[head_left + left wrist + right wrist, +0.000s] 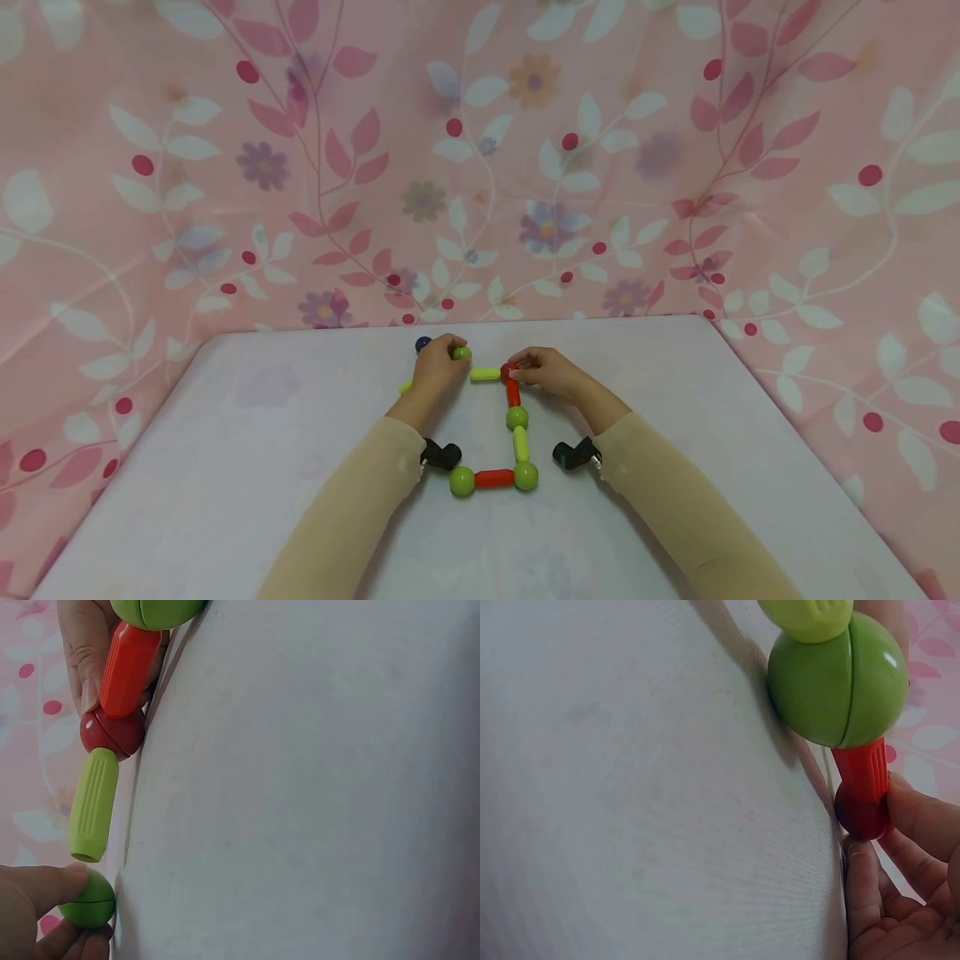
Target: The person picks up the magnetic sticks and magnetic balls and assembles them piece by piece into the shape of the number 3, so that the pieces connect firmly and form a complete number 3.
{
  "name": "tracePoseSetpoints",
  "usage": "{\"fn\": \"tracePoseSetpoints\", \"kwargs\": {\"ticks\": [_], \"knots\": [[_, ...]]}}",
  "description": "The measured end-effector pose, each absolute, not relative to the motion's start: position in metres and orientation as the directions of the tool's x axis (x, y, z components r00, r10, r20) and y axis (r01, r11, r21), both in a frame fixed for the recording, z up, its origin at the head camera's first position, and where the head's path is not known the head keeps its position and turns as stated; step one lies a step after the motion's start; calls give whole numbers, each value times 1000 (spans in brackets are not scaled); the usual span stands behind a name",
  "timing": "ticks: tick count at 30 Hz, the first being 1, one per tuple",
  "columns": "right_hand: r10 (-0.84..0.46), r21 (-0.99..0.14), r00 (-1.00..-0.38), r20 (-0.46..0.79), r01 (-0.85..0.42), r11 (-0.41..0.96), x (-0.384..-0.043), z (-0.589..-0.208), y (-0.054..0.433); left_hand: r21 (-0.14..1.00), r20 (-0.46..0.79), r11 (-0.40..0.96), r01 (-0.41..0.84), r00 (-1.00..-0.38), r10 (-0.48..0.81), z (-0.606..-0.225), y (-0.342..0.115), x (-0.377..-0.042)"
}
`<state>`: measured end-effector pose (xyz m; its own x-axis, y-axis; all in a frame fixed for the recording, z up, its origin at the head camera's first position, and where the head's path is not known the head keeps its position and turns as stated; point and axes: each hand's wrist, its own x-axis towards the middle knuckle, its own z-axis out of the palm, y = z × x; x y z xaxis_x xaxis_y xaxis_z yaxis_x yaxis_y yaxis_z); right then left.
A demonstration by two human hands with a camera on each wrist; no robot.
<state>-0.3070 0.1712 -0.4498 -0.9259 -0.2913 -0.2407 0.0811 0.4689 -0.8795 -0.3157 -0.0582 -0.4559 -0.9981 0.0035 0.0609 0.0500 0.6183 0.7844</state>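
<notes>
My left hand [435, 368] pinches a green ball [462, 353] between thumb and fingers. Just right of that ball, a small gap away, is the free end of a yellow-green rod [485, 375]. The rod's other end sits in a red ball [508, 372], which my right hand [553, 372] pinches. From the red ball a red rod [513, 393] runs toward me to a green ball [517, 417]. In the left wrist view, the yellow-green rod [94, 806] points at the left hand's green ball [90, 906]. The right wrist view shows fingertips on the red ball [862, 814].
The chain continues nearer me with a yellow-green rod [521, 445], a corner green ball [526, 476], a red rod [494, 478] and an end green ball [462, 481]. A blue ball [423, 343] and another yellow-green rod [405, 387] are partly hidden by the left hand on the white table [255, 467].
</notes>
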Motion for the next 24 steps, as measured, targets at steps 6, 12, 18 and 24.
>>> {"fn": "tracePoseSetpoints", "kwargs": {"ticks": [6, 12, 18, 24], "knots": [[-294, -874, -923, -248, 82, 478, -306, -448, 170, 781, 49, 621, 69, -998, 50, -455, -66, -313], [-293, -873, -918, -268, 103, 476, -307, -450, 172, 764, 48, 637, 105, -993, 107, -453, -70, -310], [-297, -875, -918, -261, 95, 475, -308, -451, 172, 734, 44, 666, 134, -988, 151, -451, -74, -305], [-295, -869, -920, -257, 86, 488, -306, -449, 171, 726, 54, 668, 161, -983, 178, -447, -80, -296]]}}
